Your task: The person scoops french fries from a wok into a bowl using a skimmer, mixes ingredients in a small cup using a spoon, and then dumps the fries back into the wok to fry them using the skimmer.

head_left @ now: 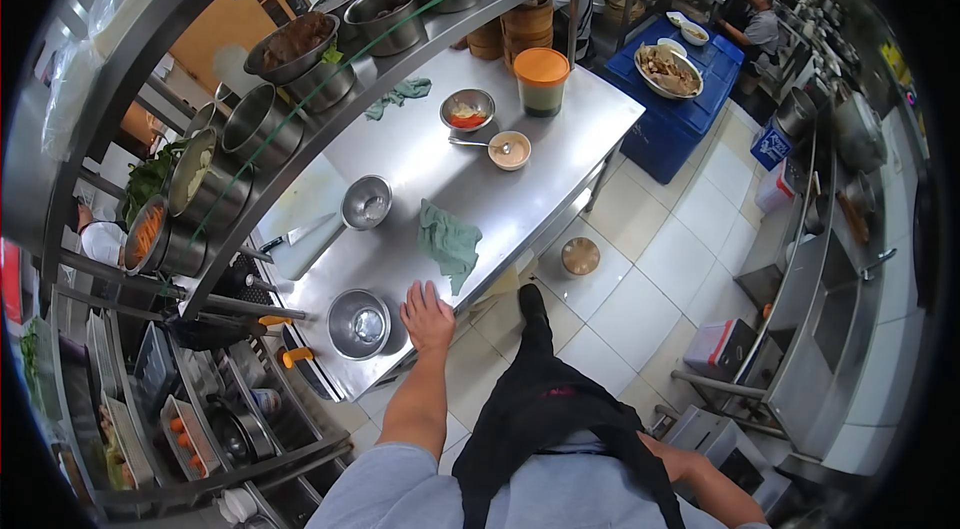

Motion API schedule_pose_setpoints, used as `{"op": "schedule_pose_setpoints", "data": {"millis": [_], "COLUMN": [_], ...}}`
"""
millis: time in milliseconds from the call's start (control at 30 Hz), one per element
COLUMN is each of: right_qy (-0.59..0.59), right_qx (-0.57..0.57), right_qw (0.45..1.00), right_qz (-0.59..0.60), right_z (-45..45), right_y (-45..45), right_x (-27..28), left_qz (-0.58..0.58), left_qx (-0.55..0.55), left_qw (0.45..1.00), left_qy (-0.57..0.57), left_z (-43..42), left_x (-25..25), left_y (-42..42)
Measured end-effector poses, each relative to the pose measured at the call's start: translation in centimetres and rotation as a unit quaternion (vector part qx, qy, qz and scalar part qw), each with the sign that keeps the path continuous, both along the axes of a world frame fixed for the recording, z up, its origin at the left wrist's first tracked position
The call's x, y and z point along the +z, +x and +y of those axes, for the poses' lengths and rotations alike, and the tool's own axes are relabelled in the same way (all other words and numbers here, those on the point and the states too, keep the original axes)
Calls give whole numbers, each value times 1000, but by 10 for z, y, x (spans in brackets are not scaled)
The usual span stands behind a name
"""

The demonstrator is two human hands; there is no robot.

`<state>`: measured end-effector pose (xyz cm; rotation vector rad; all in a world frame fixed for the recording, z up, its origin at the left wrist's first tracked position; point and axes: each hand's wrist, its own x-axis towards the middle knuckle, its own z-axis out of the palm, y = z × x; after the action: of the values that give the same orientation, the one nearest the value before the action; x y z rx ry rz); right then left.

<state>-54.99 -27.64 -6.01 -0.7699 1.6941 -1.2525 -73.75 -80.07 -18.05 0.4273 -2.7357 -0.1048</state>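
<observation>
My left hand (428, 317) reaches forward at the near edge of the steel table (400, 144), fingers spread, holding nothing. Beside it on the left sits a steel bowl (343, 314), which looks empty. A crumpled green cloth (448, 239) lies just beyond my fingertips. Farther along are a smaller steel bowl (366, 202), a small bowl of pale sauce with a spoon (510, 151), and a bowl with red and pale food (467, 110). My right arm bends at my side, its hand hidden behind my apron.
A cutting board with a knife (300, 247) lies at the table's left. An orange-lidded tub (541, 82) stands at the far end. Overhead, a shelf (365, 79) carries several food pans. A round brown-topped container (580, 256) is on the floor; a blue chest (668, 134) stands beyond.
</observation>
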Motion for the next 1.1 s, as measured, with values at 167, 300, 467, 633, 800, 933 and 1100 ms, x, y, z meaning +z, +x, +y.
{"op": "schedule_pose_setpoints", "data": {"millis": [167,300,467,633,800,933,1100], "right_qy": [3,22,-4,-13,25,197,43], "right_qx": [-3,-3,0,-51,45,31,-215], "right_qw": [1000,999,1000,999,998,974,976], "right_qz": [-9,-36,-21,-1,38,107,16], "right_z": [7,-4,-4,-7,-12,-47,-130], "right_y": [4,-5,-3,2,-45,-126,-262], "right_x": [-10,12,0,4,9,26,-20], "left_qz": [5,3,6,-4,-6,-10,1], "left_qx": [0,-8,0,-1,4,9,-1], "left_qw": [1000,1000,1000,1000,1000,1000,998], "left_qy": [0,1,-1,6,11,22,55], "left_z": [-1,1,-1,0,-1,-3,-6], "left_x": [-1,2,-2,3,-2,1,6], "left_y": [-1,-1,-1,0,-1,-3,2]}}
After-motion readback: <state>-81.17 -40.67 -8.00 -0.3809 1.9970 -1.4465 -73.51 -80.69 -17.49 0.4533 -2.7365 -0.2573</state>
